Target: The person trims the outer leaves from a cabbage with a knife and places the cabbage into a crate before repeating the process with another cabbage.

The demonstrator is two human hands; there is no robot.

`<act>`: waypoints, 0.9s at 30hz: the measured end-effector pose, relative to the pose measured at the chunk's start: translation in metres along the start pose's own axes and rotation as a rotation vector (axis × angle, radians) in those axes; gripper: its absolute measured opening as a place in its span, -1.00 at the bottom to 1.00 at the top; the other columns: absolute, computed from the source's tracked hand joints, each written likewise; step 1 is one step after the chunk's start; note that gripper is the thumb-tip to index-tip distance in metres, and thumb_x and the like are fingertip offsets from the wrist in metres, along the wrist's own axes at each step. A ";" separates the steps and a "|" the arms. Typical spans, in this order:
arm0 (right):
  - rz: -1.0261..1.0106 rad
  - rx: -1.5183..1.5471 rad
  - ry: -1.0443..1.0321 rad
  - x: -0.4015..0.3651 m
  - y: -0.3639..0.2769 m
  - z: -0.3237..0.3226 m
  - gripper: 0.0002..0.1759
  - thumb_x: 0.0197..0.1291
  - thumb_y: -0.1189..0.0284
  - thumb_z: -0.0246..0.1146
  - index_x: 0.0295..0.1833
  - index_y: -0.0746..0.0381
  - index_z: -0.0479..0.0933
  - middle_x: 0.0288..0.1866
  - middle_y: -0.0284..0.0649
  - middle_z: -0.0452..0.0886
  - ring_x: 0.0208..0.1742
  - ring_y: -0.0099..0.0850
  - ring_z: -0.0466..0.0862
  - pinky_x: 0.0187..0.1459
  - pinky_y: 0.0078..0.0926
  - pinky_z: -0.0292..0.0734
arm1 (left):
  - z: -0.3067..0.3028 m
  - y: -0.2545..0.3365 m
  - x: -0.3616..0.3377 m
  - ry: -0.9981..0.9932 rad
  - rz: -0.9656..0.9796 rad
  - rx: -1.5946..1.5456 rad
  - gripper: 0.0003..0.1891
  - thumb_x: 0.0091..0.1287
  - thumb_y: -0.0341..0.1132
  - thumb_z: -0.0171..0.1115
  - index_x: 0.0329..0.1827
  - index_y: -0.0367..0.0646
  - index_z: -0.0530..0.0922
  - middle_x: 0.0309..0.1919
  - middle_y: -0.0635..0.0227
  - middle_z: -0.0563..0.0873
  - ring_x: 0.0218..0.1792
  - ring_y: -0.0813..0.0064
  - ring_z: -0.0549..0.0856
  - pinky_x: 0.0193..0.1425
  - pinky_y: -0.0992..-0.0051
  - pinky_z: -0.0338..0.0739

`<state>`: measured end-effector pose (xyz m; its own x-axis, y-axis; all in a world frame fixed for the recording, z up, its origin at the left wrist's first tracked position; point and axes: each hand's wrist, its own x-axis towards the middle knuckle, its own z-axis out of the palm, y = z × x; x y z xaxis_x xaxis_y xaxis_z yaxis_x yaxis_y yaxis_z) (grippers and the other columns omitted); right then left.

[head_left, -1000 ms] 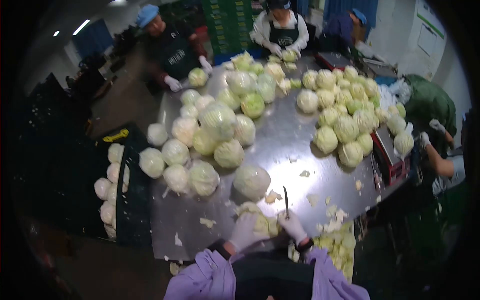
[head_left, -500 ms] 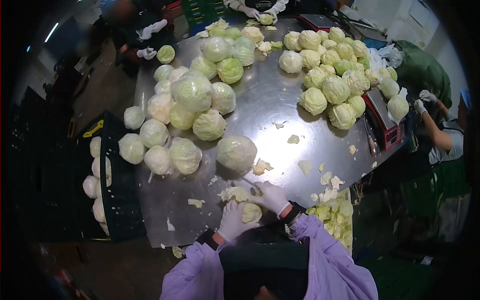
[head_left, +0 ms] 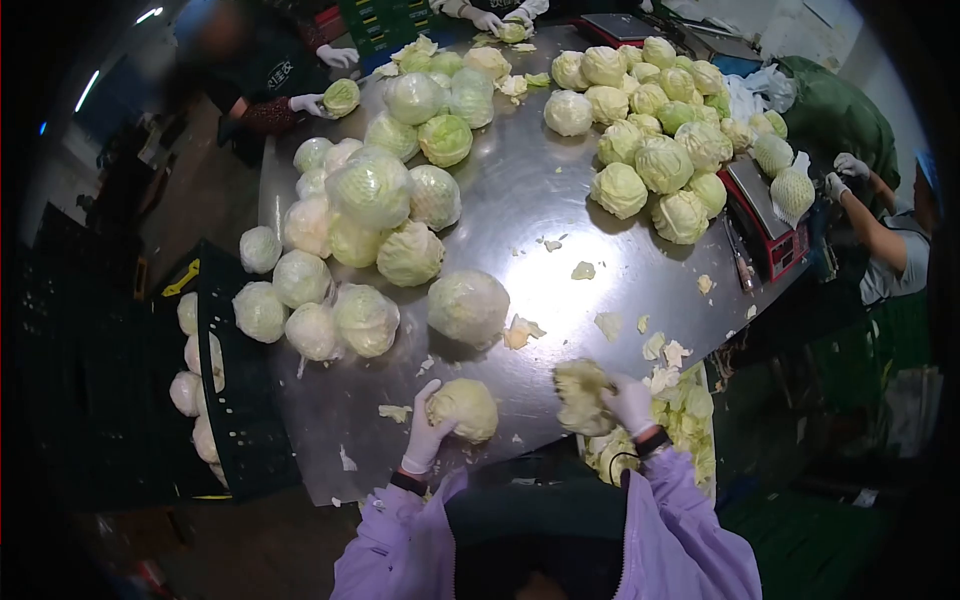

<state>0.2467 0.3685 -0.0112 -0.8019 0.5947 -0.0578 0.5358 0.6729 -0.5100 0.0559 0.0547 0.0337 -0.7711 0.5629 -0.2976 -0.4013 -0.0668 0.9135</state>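
Note:
My left hand [head_left: 428,438], in a white glove, cups the left side of a pale cabbage [head_left: 464,411] resting near the front edge of the steel table. Out to the right, my right hand [head_left: 630,403], gloved too, grips a loose cabbage leaf [head_left: 583,397], slightly smeared by motion. That leaf hangs by the table edge above a crate of cabbage leaves [head_left: 688,420]. Beyond my hands sits a cabbage in clear wrap [head_left: 468,308], with torn leaf scraps [head_left: 522,331] beside it.
Wrapped cabbages [head_left: 368,188] pile up at left, and bare cabbages [head_left: 664,164] at right. A red scale [head_left: 781,250] and a knife [head_left: 742,268] lie along the right edge. A dark crate [head_left: 240,400] with wrapped cabbages stands at left. Several co-workers [head_left: 270,80] surround the table [head_left: 540,220].
My right hand has moved right, away from the cabbage, carrying a leaf. My left hand stays at the cabbage, now shifted slightly left. At far left, a co-worker's hand has reached a cabbage.

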 end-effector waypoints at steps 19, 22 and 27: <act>0.373 1.233 -0.555 -0.005 -0.063 -0.005 -0.45 0.43 0.32 0.04 0.49 0.13 0.19 -0.03 -0.34 0.57 -0.32 -0.62 0.64 -0.47 -0.70 0.46 | 0.087 -0.027 0.030 -0.172 -0.282 0.186 -0.37 0.51 -0.03 -0.03 0.48 -0.20 0.08 0.38 0.01 0.29 0.36 0.13 0.37 0.36 0.24 0.35; 0.355 1.095 -0.536 0.006 -0.069 -0.014 -0.44 0.43 0.27 0.06 0.48 0.15 0.21 -0.05 -0.33 0.56 -0.26 -0.68 0.62 -0.45 -0.70 0.46 | 0.096 -0.019 0.041 -0.311 0.328 0.742 -0.08 0.21 -0.06 0.40 0.47 -0.32 0.06 0.27 -0.08 0.36 0.31 0.07 0.37 0.39 0.21 0.27; -0.019 0.531 -0.113 0.009 -0.080 -0.005 -0.44 0.42 0.21 0.03 0.43 0.22 0.26 0.11 -0.08 0.57 -0.15 -0.36 0.69 -0.32 -0.44 0.58 | 0.118 -0.017 0.063 -0.183 0.280 0.794 -0.02 0.06 -0.02 0.50 0.41 -0.38 0.15 0.20 -0.14 0.40 0.24 0.01 0.41 0.36 0.22 0.29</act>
<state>0.1980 0.3225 0.0334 -0.8494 0.5136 -0.1211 0.3368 0.3511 -0.8736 0.0724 0.1882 0.0318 -0.6709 0.7402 -0.0457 0.3088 0.3349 0.8902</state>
